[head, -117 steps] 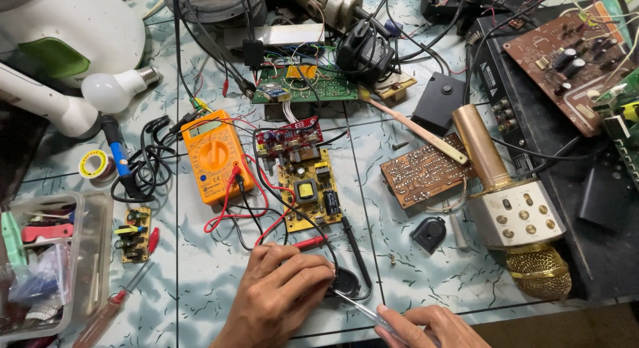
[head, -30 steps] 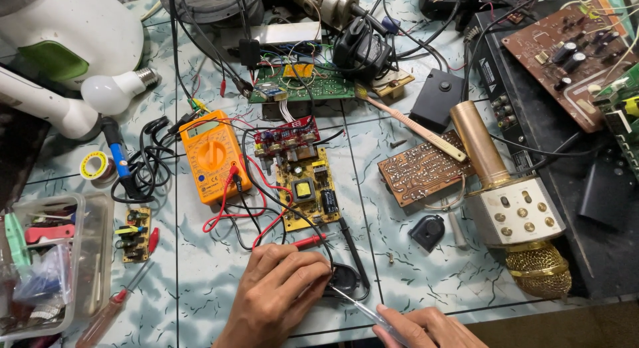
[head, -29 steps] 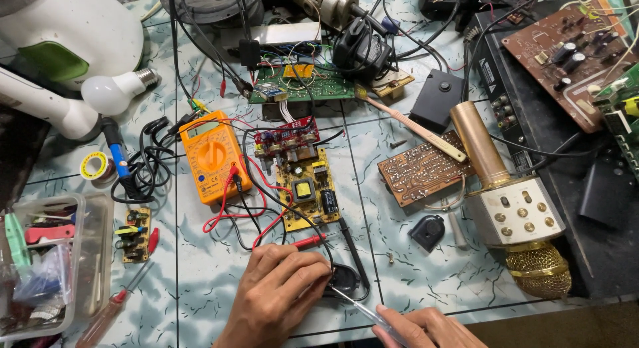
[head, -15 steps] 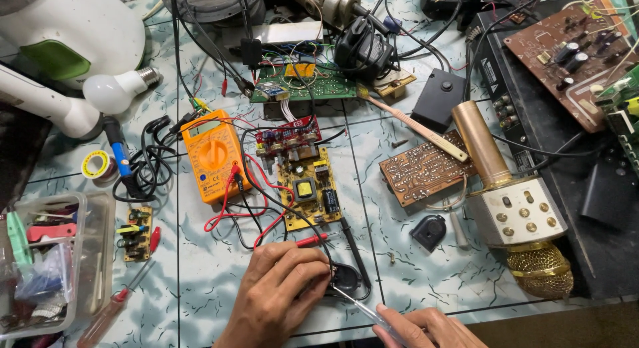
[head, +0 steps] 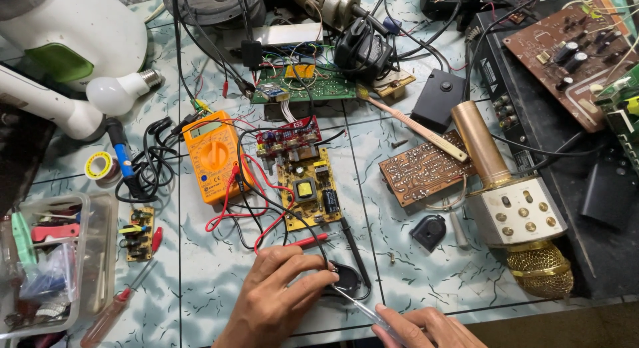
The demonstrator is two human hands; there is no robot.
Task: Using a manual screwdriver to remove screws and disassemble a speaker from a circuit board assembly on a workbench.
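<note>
My left hand (head: 276, 298) rests on the tiled table near its front edge, fingertips pinching down on a small black oval part (head: 346, 280) with wires running to it. My right hand (head: 429, 328) at the bottom edge holds thin metal tweezers (head: 359, 307) whose tip reaches the black part. Just beyond lie a red probe (head: 306, 241) and a black probe (head: 353, 251). A yellow circuit board (head: 307, 188) with a small red board (head: 287, 135) at its top sits behind them, beside an orange multimeter (head: 213, 155).
A gold karaoke microphone (head: 516, 208) and a brown circuit board (head: 419, 171) lie to the right. A clear plastic box (head: 80, 208) of small parts stands at the left edge, with a red screwdriver (head: 116, 308) near it. A green board (head: 306, 85), adapters and tangled cables crowd the back.
Almost nothing differs. Both hands stay over the black part; the tweezers and the view shift only slightly.
</note>
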